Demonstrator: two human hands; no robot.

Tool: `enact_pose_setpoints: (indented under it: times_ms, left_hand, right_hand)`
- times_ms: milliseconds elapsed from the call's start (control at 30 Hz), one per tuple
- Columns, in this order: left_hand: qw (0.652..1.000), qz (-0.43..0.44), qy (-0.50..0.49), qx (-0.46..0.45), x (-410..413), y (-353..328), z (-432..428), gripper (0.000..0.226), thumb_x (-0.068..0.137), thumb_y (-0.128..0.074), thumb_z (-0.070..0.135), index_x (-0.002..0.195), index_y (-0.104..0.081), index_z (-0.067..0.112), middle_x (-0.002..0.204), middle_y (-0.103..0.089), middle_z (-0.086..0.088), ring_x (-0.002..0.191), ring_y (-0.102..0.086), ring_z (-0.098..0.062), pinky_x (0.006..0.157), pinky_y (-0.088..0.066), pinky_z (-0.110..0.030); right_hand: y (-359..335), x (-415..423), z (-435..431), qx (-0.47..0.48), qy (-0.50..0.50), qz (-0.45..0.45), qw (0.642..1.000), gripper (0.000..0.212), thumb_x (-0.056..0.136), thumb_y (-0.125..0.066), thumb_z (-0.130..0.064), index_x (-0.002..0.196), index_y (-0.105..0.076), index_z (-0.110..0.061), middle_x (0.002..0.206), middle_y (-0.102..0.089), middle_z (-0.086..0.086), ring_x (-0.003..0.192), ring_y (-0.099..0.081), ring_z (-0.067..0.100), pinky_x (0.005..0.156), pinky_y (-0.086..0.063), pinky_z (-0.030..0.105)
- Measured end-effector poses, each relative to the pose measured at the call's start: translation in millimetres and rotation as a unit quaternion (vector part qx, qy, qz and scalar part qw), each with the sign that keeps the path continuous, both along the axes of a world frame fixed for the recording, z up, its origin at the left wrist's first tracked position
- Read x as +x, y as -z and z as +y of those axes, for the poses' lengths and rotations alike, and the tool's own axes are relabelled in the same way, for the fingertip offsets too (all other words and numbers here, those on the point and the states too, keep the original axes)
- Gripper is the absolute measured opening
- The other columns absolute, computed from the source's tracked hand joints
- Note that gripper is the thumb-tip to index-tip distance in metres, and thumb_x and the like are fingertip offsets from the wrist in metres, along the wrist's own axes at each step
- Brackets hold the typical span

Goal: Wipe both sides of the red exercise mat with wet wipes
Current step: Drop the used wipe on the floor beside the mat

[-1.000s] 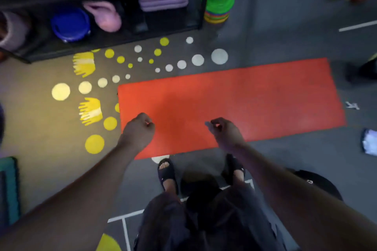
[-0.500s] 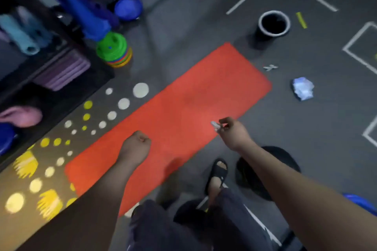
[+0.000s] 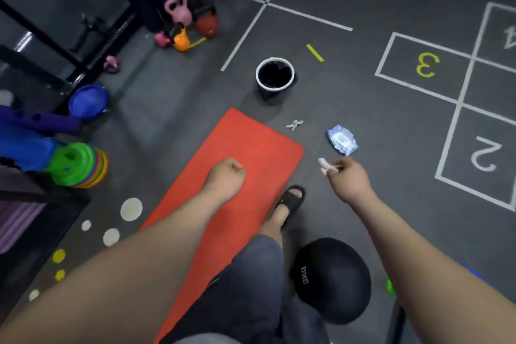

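The mat (image 3: 251, 142) lies flat on the floor, its long axis running 7 to 1 o'clock. Over it hangs the left grip (image 3: 226, 176), curled into a fist with nothing showing in it. The right grip (image 3: 350, 176), off the mat's right edge, pinches a crumpled wipe (image 3: 326, 166). The pack (image 3: 342, 139) lies just beyond at 12 and the bin (image 3: 291, 75) farther toward 11, so the right grip is nearer both.

Your mat (image 3: 245, 153) is plain orange-red on a dark grey floor (image 3: 377, 109) ruled in white. The 3 (image 3: 425, 65) is yellow, the 2 (image 3: 484, 155) white. Your wipe (image 3: 327, 166) is white, the pack (image 3: 342, 139) blue and white, the bin (image 3: 275, 74) black with a white rim, the ball (image 3: 335, 288) black.
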State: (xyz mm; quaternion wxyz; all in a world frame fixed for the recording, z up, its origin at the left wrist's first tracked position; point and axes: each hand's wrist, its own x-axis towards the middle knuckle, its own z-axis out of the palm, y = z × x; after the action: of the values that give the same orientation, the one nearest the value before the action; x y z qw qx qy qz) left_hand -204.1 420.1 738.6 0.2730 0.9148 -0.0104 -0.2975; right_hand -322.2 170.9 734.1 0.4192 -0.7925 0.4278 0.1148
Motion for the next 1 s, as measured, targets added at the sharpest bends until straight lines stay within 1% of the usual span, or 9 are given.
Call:
enact_pose_setpoints:
  times_ms: [100,233,333,400,567,700,833,933,1000]
  left_hand:
    - [0.999,0.018,0.029,-0.026,49.1,22.2,-82.5,0.012,0.095,-0.055,0.013,0.085,-0.058,0.018,0.098,-0.072,-0.016,0.096,-0.066,-0.031,0.078,-0.044,-0.032]
    - [0.997,0.043,0.059,-0.039,122.5,40.5,-179.0,0.006,0.094,-0.055,0.013,0.09,-0.059,0.016,0.105,-0.071,-0.017,0.102,-0.065,-0.031,0.076,-0.04,-0.03]
    - [0.996,0.056,0.07,-0.024,172.3,39.7,-224.3,0.008,0.093,-0.057,0.016,0.098,-0.063,0.015,0.108,-0.071,-0.013,0.103,-0.065,-0.029,0.074,-0.037,-0.026]
    - [0.995,0.06,0.081,-0.008,204.5,44.3,-246.6,0.005,0.092,-0.057,0.017,0.095,-0.062,0.017,0.106,-0.072,-0.013,0.102,-0.065,-0.03,0.076,-0.042,-0.03]
    - [0.994,0.055,0.094,0.026,273.4,68.9,-291.9,0.009,0.091,-0.059,0.018,0.098,-0.065,0.014,0.102,-0.072,-0.013,0.097,-0.066,-0.03,0.077,-0.044,-0.032]
    - [0.995,0.074,0.057,0.02,308.6,101.7,-320.6,0.003,0.091,-0.06,0.018,0.093,-0.061,0.019,0.098,-0.071,-0.011,0.094,-0.066,-0.028,0.077,-0.046,-0.033]
    - [0.993,0.11,0.013,0.028,325.2,162.3,-343.6,0.014,0.09,-0.062,0.018,0.103,-0.064,0.012,0.105,-0.071,-0.011,0.1,-0.066,-0.029,0.081,-0.047,-0.033]
    - [0.99,0.136,-0.033,0.03,334.7,230.6,-355.4,0.018,0.09,-0.064,0.016,0.107,-0.064,0.008,0.101,-0.071,-0.01,0.099,-0.066,-0.028,0.08,-0.045,-0.031]
    - [0.987,0.154,-0.037,0.039,338.0,286.6,-362.6,0.017,0.09,-0.064,0.016,0.106,-0.064,0.009,0.092,-0.067,-0.006,0.096,-0.066,-0.029,0.075,-0.042,-0.029]
  right_hand:
    - [5.0,40.6,-61.0,0.006,0.04,-0.013,0.999,0.033,0.095,-0.059,-0.021,0.126,-0.06,-0.013,0.12,-0.065,0.006,0.104,-0.062,0.027,0.085,-0.049,0.03]
    - [0.0,96.5,-136.2,0.024,0.069,-0.001,0.997,0.022,0.095,-0.061,-0.017,0.117,-0.063,-0.013,0.095,-0.064,-0.001,0.071,-0.058,0.013,0.057,-0.041,0.015]
    - [1.7,136.9,-179.4,0.041,0.059,0.039,0.997,0.023,0.094,-0.063,-0.021,0.115,-0.064,-0.012,0.081,-0.064,-0.005,0.068,-0.056,0.013,0.06,-0.042,0.018]
    - [8.5,169.3,-204.6,0.058,0.065,0.051,0.995,0.019,0.095,-0.059,-0.016,0.114,-0.061,-0.012,0.077,-0.06,-0.009,0.066,-0.055,0.01,0.056,-0.041,0.016]
    - [32.7,244.0,-255.5,0.093,0.085,0.055,0.991,0.022,0.095,-0.053,-0.015,0.115,-0.058,-0.023,0.093,-0.065,0.004,0.063,-0.053,0.013,0.049,-0.039,0.017]
    - [74.2,290.3,-293.9,0.096,0.074,0.069,0.99,0.02,0.095,-0.057,-0.018,0.115,-0.061,-0.015,0.087,-0.065,0.005,0.062,-0.053,0.012,0.045,-0.038,0.012]
    - [135.5,340.7,-324.9,0.109,0.075,0.098,0.986,0.026,0.094,-0.064,-0.026,0.105,-0.065,-0.003,0.077,-0.065,0.014,0.058,-0.054,0.018,0.042,-0.036,0.012]
    - [205.6,379.5,-336.2,0.123,0.05,0.124,0.983,0.037,0.093,-0.066,-0.036,0.095,-0.066,0.001,0.073,-0.066,0.017,0.062,-0.056,0.023,0.054,-0.042,0.02]
    - [268.2,395.8,-342.2,0.121,0.015,0.161,0.979,0.034,0.087,-0.068,-0.048,0.086,-0.068,-0.014,0.075,-0.07,0.008,0.073,-0.064,0.024,0.07,-0.048,0.027]
